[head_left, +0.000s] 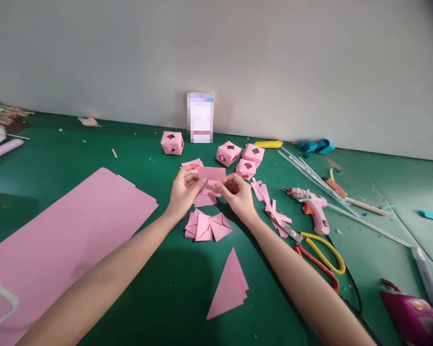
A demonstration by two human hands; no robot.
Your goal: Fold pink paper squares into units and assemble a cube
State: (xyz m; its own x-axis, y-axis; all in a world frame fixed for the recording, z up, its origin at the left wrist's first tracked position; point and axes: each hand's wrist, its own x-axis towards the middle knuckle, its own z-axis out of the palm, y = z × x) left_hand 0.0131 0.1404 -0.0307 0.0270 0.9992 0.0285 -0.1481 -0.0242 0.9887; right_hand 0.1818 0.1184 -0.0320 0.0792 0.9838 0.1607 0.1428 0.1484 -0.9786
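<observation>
Between my two hands is a small pink paper rectangle (211,174), raised over the table. My left hand (185,190) pinches its left end, thumb in front. At the right end, the thumb and fingers of my right hand (241,194) close on the same paper. Below it lies a stack of pink paper pieces (205,199), partly covered by my hands. Nearer to me are several folded pink paper pieces with crease lines (204,226). A pink paper triangle, apparently layered, (229,286) lies closest to me.
Several pink paper balls with cut-out holes (172,143) stand at the back near an upright phone (201,117). On the right lie paper strips (274,211), scissors (321,250), a pink glue gun (312,206) and clear glue sticks (317,180). Large pink sheets (75,230) cover the left.
</observation>
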